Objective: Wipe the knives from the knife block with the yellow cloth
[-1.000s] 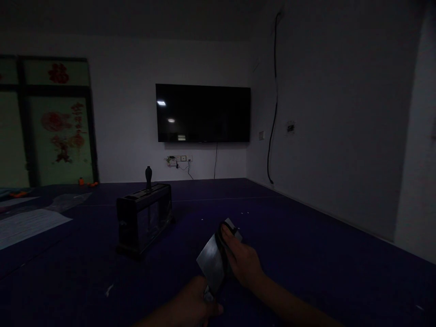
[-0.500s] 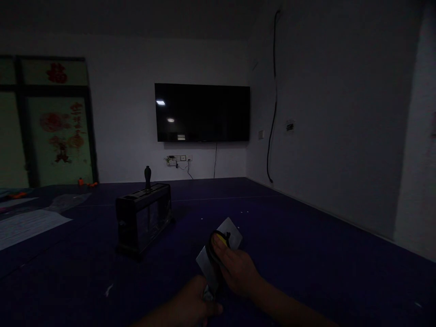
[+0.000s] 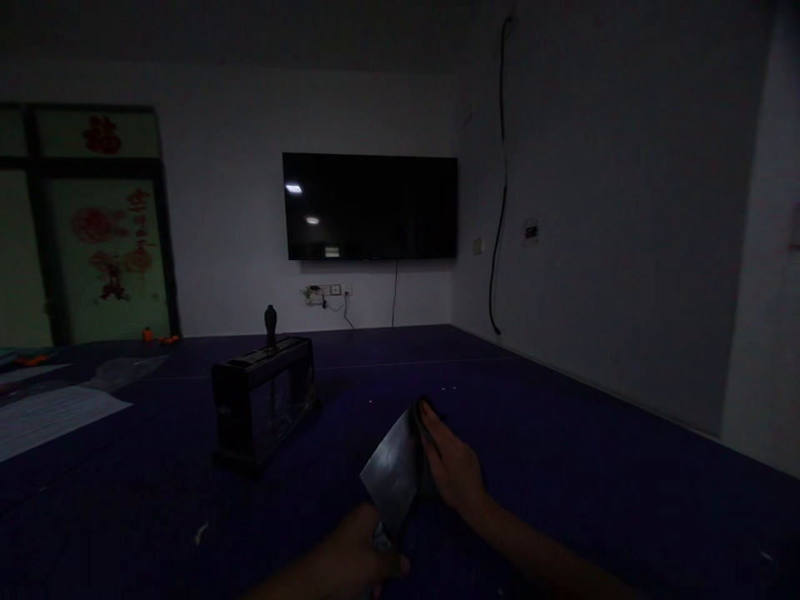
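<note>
My left hand (image 3: 353,554) is wrapped around the handle of a cleaver (image 3: 392,468) at the bottom centre. The broad grey blade tilts up and to the right, above the dark blue surface. My right hand (image 3: 455,467) presses a dark pad (image 3: 417,421) against the blade's upper right edge, its fingers together and pointing up and left. The room is dim, so the pad's exact kind cannot be made out. My right palm and the pad cover the blade's right side.
A black knife-block-like case (image 3: 266,400) with clear sides stands left, a dark handle (image 3: 271,325) rising from its top. Paper sheets (image 3: 59,417) and plastic film (image 3: 125,371) lie at far left. A television (image 3: 372,207) hangs behind; a black cable (image 3: 502,183) runs down the wall.
My right hand has slid the pad up and right across the blade, from its middle to its far edge, uncovering more of the metal. My left hand has stayed nearly still.
</note>
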Demonstrator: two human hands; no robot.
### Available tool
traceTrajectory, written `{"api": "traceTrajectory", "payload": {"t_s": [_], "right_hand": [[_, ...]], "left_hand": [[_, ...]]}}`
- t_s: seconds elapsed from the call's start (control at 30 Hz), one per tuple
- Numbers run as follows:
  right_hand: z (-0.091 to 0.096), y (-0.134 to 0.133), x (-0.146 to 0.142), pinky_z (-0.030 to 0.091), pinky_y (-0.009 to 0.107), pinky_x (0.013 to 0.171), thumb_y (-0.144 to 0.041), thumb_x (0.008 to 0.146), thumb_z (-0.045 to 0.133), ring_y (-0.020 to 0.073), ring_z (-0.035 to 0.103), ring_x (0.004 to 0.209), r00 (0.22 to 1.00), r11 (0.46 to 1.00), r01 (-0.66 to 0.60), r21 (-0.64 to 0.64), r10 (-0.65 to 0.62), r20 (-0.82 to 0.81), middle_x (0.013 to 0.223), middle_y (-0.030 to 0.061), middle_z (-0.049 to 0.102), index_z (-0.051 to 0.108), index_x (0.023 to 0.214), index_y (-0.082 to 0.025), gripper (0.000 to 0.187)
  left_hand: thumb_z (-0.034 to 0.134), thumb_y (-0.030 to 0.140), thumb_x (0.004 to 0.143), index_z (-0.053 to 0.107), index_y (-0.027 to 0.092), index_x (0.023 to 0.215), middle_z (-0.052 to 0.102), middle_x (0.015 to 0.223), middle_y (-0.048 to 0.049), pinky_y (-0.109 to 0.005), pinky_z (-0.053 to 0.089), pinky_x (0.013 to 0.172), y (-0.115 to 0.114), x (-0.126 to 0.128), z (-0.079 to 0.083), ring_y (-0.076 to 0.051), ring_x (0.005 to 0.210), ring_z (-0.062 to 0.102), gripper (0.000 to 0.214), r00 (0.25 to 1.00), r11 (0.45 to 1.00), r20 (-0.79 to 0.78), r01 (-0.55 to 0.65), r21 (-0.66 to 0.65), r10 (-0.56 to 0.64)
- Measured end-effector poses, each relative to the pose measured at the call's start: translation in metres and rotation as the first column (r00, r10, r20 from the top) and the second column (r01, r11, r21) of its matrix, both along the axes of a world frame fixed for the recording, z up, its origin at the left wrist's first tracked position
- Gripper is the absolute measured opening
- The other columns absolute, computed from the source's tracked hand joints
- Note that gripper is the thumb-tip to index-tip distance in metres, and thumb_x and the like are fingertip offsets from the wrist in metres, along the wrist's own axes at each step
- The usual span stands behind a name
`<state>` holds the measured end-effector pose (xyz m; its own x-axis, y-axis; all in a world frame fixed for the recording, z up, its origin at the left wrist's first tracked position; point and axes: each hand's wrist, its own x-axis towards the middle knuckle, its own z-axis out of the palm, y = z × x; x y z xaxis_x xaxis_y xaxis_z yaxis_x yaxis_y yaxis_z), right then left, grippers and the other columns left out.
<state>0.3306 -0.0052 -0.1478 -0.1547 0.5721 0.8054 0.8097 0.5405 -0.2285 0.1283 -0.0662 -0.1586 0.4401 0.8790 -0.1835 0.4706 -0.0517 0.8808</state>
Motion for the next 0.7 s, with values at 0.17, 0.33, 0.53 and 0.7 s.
{"api": "traceTrajectory", "payload": {"t_s": [0.17,0.33,0.53,0.7], "right_hand": [[-0.001,-0.004,-0.003,0.046,0.036,0.092,-0.011,0.086,0.033,0.0186,0.046,0.118,0.998,0.999,-0.04,0.02,0.039,0.046,0.136,0.0076,0.039,0.028,0.138,-0.02,0.053],[-0.003,-0.014,-0.012,0.049,0.032,0.088,-0.007,0.084,0.033,0.0182,0.048,0.116,0.976,0.989,-0.142,0.043,0.133,0.173,0.137,0.0089,0.038,0.017,0.141,-0.019,0.061],[-0.003,-0.012,-0.009,0.047,0.031,0.09,-0.008,0.083,0.035,0.0176,0.046,0.118,0.962,0.978,-0.206,0.031,0.196,0.189,0.139,0.0079,0.035,0.022,0.14,-0.02,0.059],[0.001,-0.003,-0.001,0.044,0.037,0.094,-0.013,0.087,0.035,0.0179,0.044,0.119,0.997,0.997,-0.069,0.023,0.068,0.018,0.136,0.0046,0.04,0.03,0.137,-0.025,0.051]], "left_hand": [[0.065,0.033,0.064,0.051,0.015,0.093,0.054,0.061,0.0032,-0.02,0.035,0.045,-0.001,0.001,0.004,-0.009,0.047,0.046,0.037,0.998,1.0,-0.052,-0.023,-0.01,0.022],[0.064,0.029,0.064,0.052,0.016,0.09,0.055,0.062,0.0028,-0.02,0.035,0.047,-0.007,0.004,0.015,-0.01,0.05,0.047,0.032,0.997,0.999,-0.063,-0.034,-0.025,0.032],[0.065,0.031,0.062,0.051,0.015,0.087,0.051,0.061,0.0043,-0.018,0.031,0.042,-0.007,0.004,0.014,-0.007,0.046,0.043,0.033,1.0,1.0,0.011,0.011,0.006,-0.011],[0.065,0.031,0.063,0.051,0.015,0.085,0.052,0.06,0.0037,-0.017,0.03,0.041,-0.002,0.001,0.006,-0.008,0.046,0.044,0.031,1.0,1.0,-0.002,0.007,0.003,-0.007]]}}
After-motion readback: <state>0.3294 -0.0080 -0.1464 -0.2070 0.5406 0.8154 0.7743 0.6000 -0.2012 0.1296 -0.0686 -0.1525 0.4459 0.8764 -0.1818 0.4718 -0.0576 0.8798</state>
